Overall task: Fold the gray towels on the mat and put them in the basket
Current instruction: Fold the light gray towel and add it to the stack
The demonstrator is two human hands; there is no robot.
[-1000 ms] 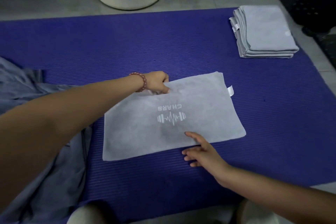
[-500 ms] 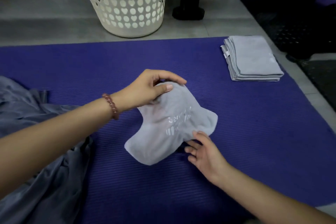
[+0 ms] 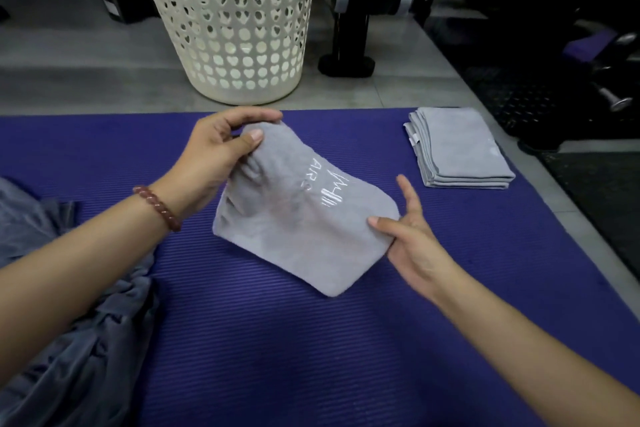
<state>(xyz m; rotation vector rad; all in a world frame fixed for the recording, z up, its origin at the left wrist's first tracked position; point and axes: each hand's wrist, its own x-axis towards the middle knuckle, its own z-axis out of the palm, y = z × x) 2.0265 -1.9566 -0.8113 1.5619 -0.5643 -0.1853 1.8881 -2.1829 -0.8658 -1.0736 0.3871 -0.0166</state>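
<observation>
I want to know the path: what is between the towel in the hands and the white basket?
In the head view, only bare purple mat and then gray floor separate the held towel from the basket.

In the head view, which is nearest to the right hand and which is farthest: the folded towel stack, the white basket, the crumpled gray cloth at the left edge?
From the right hand:
1. Folded towel stack, on the mat, beyond the hand and slightly to its right.
2. White basket, on the floor past the mat's far edge, up and left.
3. Crumpled gray cloth, at the far left edge, beyond the left arm.
</observation>
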